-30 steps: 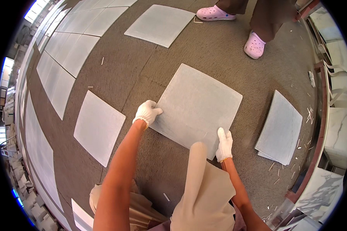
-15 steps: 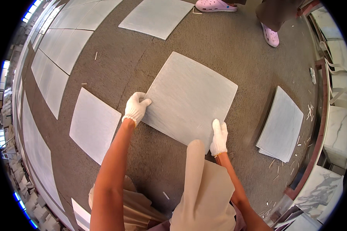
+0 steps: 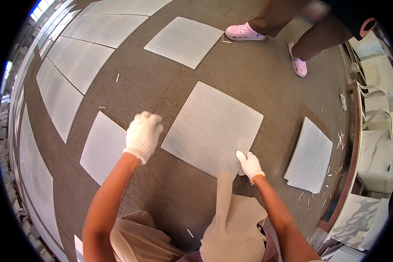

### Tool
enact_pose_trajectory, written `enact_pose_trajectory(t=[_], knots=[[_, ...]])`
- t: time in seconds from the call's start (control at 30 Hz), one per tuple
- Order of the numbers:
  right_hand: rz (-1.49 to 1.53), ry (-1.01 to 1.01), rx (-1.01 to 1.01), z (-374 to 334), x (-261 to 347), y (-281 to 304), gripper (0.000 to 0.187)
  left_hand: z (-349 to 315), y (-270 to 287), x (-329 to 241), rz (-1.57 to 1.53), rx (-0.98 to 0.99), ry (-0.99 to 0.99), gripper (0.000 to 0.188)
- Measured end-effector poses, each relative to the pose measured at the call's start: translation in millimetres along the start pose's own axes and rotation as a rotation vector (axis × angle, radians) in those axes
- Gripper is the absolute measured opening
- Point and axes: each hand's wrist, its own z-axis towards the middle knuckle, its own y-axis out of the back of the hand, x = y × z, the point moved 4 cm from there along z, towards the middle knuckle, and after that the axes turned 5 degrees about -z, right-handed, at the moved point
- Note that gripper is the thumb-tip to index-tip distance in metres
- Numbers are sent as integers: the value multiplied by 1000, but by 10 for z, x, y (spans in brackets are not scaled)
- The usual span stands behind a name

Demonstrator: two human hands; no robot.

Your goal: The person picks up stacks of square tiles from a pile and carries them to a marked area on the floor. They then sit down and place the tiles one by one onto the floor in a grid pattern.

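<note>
A square pale grey stone tile [image 3: 214, 129] lies at an angle in the middle of the floor. My right hand [image 3: 251, 167], in a white knit glove, grips its near right edge with the thumb at the top face. Off the tile's left side is my gloved left hand [image 3: 143, 136], raised, fingers loosely bent and holding nothing I can see. Beneath and beside that hand a second grey tile [image 3: 101, 146] lies flat, partly covered by it. Beige cloth [image 3: 233, 227] over my lap reaches the middle tile's near corner.
Another grey tile [image 3: 184, 42] lies ahead, beside a co-worker's pink clog [image 3: 245, 32]. To the right, stacked tiles [image 3: 310, 155] overlap. Laid rows of tiles [image 3: 81, 59] cover the far left. Small chips [image 3: 339, 142] litter the floor near marble slabs [image 3: 380, 150].
My left hand has let go of the middle tile and moved left, above the neighbouring tile. My right hand stays at its near right edge. The co-worker's legs show more.
</note>
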Motion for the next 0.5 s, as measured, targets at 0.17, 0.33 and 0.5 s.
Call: enact_pose_trajectory(t=[0.17, 0.33, 0.5], knots=[[-204, 124, -297, -256, 177, 1165, 38, -1441, 503, -521, -200, 518, -529, 24], [381, 406, 2, -1194, 1325, 1374, 25, -2238, 367, -525, -303, 604, -622, 22], [1050, 312, 728, -2785, 2401, 982, 18, -1993, 536, -453, -317, 448, -459, 24]])
